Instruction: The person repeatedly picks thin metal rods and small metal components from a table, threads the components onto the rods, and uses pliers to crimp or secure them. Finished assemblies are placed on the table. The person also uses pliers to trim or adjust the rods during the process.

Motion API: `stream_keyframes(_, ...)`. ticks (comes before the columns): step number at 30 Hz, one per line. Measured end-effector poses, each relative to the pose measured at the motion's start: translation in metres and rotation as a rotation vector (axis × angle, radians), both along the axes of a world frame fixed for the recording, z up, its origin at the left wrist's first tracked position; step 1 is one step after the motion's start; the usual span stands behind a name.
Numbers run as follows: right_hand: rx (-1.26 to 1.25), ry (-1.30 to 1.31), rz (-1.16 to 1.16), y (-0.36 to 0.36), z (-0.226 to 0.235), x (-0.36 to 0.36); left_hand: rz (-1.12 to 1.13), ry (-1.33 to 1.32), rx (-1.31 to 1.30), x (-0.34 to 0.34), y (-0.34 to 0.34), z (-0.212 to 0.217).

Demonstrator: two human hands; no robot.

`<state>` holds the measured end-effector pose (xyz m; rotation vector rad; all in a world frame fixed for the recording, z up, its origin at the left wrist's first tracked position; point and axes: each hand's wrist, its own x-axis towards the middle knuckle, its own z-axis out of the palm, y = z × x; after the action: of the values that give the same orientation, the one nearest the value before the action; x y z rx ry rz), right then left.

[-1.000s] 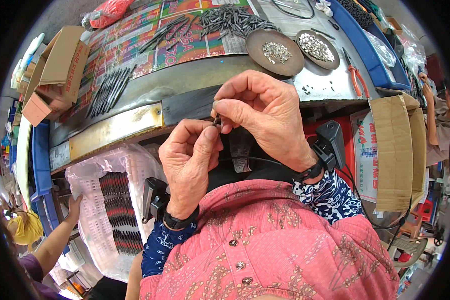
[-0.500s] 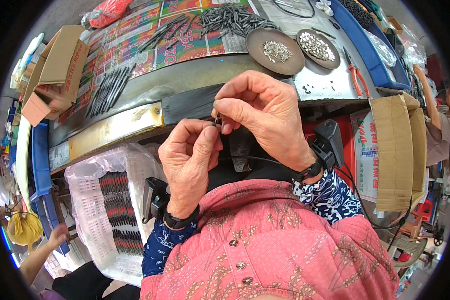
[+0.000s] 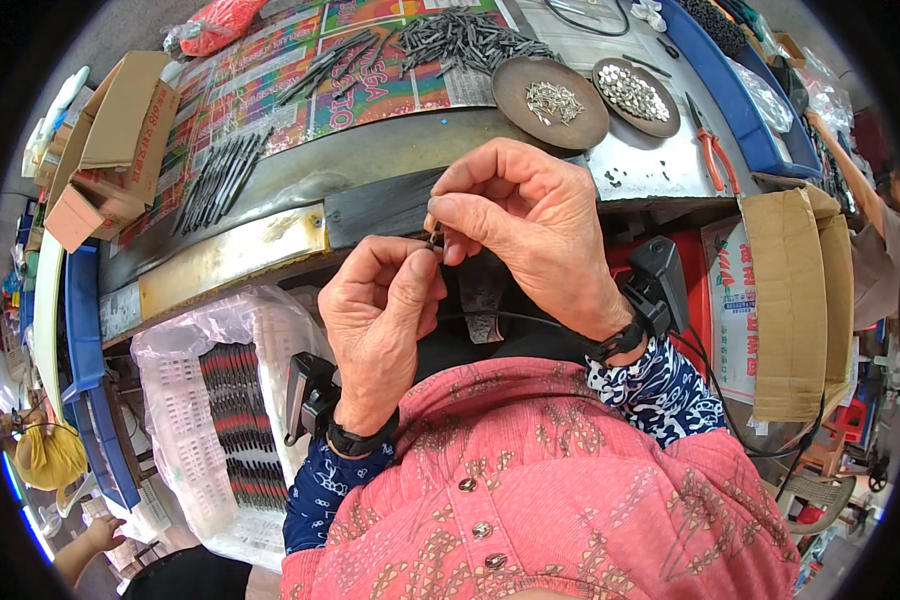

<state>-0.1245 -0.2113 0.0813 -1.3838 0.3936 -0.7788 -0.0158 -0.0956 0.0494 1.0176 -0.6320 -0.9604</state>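
Observation:
In front of the bench edge, my left hand (image 3: 385, 315) and my right hand (image 3: 530, 225) meet, thumbs and forefingers pinched together. Between their fingertips is a small dark piece (image 3: 435, 238), mostly covered by the fingers, so its kind does not show. My left hand grips its lower end, my right hand its upper end. Beyond my right hand stand a brown dish of small silvery slivers (image 3: 554, 102) and a second dish of flat shiny pieces (image 3: 632, 92). A heap of short black rods (image 3: 465, 42) lies farther back.
Red-handled pliers (image 3: 712, 155) lie on the bench's right. Longer black rods (image 3: 222, 182) line up at the left. A plastic-lined crate (image 3: 170, 400) holds rows of black and red pieces below. Cardboard boxes (image 3: 120, 140) stand left, another (image 3: 800, 300) right. A co-worker's hand (image 3: 100, 535) shows lower left.
My hands stay almost in place, still pinching the small dark piece. The co-worker's hand at the lower left has moved down. An arm at the far right has shifted.

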Motion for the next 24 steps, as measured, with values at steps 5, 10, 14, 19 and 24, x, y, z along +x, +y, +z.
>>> stream_keyframes(5,0.044,-0.002,0.021,-0.001,-0.0008,0.0001,0.006,-0.007,0.001,-0.0004,-0.0005,0.0002)
stream_keyframes(10,0.053,-0.009,0.02,0.0009,-0.0023,0.0011,0.019,-0.009,0.01,-0.0011,0.0002,-0.0018)
stream_keyframes(14,-0.036,0.013,-0.008,0.0033,-0.0032,0.0027,0.032,-0.101,-0.006,-0.0013,-0.0014,-0.0044)
stream_keyframes(19,-0.05,0.03,0.024,0.0014,-0.0055,0.0028,0.06,-0.118,0.019,0.0002,-0.0007,-0.0033)
stream_keyframes(24,-0.061,0.076,0.001,0.0023,-0.0091,0.0044,0.052,-0.146,0.024,0.0006,-0.0032,-0.0031)
